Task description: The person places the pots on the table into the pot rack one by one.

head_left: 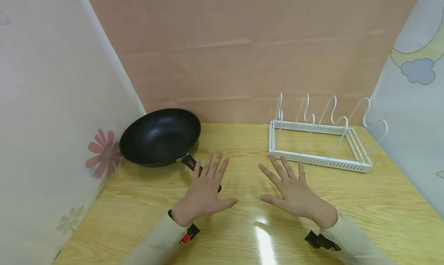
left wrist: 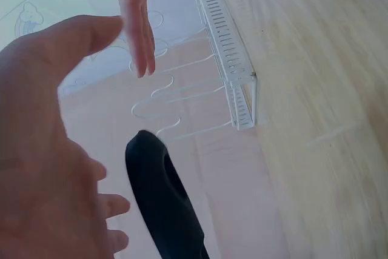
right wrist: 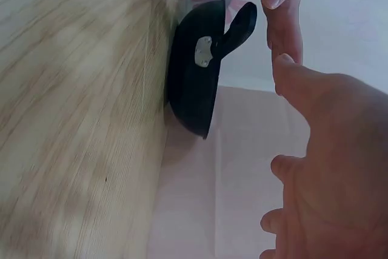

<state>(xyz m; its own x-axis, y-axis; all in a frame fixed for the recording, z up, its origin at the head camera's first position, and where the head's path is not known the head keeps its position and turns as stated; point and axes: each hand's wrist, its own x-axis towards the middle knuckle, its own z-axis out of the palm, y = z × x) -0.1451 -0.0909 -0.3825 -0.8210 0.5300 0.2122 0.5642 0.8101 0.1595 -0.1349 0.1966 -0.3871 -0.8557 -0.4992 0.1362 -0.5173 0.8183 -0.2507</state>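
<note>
Take the head view as a clock face: a black frying pan (head_left: pixel 159 140) rests on the wooden table (head_left: pixel 243 141) at about 9 o'clock, its bowl tilted and its handle (head_left: pixel 187 161) pointing toward 4. The left hand (head_left: pixel 204 195) is raised between 6 and 7 o'clock, palm down, its fingers parted and straight, thumb out toward 3; it hides part of the handle there — yet the left wrist view shows a gap between handle and fingers. The right hand (head_left: pixel 293 193) is raised between 4 and 5 o'clock, fingers spread wide and straight, thumb toward 9, holding nothing. A white rack (head_left: pixel 319 160) stands on the table at 3 o'clock, just past the right fingertips in the head view, with curved wires rising from both long sides; whether those fingertips touch it, I cannot tell. Both arms wear pale sleeves (head_left: pixel 157 240) and black straps (head_left: pixel 313 239), the left one with a red piece (head_left: pixel 185 238). Behind, a brown sheet (head_left: pixel 249 68) fills 12 o'clock — a red flower (head_left: pixel 107 153) marks the wall near 9, a blue cloud (head_left: pixel 417 71) between 2 and 3.
</note>
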